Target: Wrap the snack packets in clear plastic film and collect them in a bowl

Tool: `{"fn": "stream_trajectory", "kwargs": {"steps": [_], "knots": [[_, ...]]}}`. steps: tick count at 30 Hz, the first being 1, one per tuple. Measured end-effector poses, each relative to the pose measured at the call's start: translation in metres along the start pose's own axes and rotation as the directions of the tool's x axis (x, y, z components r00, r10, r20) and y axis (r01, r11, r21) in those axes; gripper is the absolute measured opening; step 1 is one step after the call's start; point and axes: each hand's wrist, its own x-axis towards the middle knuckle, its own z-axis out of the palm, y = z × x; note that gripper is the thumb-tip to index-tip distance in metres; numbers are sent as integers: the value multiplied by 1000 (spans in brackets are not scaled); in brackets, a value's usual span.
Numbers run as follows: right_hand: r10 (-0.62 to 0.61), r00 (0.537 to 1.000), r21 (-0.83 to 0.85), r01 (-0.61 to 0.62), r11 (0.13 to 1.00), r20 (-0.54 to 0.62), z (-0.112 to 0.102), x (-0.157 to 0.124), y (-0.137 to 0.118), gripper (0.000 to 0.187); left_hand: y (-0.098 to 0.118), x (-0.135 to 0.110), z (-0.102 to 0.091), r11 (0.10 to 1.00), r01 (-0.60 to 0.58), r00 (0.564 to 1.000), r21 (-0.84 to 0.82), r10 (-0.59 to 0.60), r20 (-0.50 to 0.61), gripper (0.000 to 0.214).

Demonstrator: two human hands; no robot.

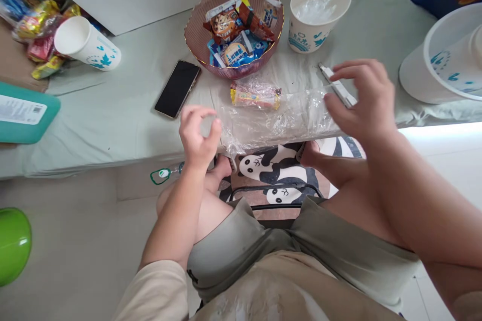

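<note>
A clear plastic bag [301, 115] lies spread along the front edge of the cloth-covered surface, between my two hands. On its back part rests a small wrapped snack [256, 96] with yellow ends. My left hand [198, 135] hovers at the bag's left side, thumb and fingers curved and apart, with nothing visible in it. At the right end, my right hand [363, 98] is held with thumb and index finger apart. Beneath its fingers lies a white utility knife [341, 89], partly hidden by the hand; I cannot tell whether they touch.
Behind the bag stands a pink glass bowl [192, 35] of wrapped snacks, beside a paper cup [301, 42] holding clear plastic. A phone [177, 89] lies left. Another paper cup [100, 50] lies tilted farther left. A white bucket [414, 70] stands right.
</note>
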Motion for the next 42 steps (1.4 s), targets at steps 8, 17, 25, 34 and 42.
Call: {"fn": "stream_trajectory", "kwargs": {"steps": [8, 17, 25, 34, 42], "knots": [[32, 965, 13, -37, 999, 260, 35, 15, 3, 9, -13, 25, 19, 939, 334, 896, -85, -288, 338, 10], [201, 951, 14, -210, 978, 235, 19, 14, 5, 12, -9, 20, 13, 557, 729, 668, -398, -455, 589, 51], [217, 901, 86, -267, 960, 376, 6, 6, 12, 23, -32, 28, 16, 638, 626, 775, -448, -571, 269, 28], [8, 946, 276, -103, 956, 324, 13, 10, -24, 39, -2, 33, 21, 684, 515, 857, -517, -385, 344, 36], [-132, 813, 347, -91, 933, 568, 61, 10, -58, 18, 12, 34, 20, 611, 589, 807, -529, -410, 425, 36]]}}
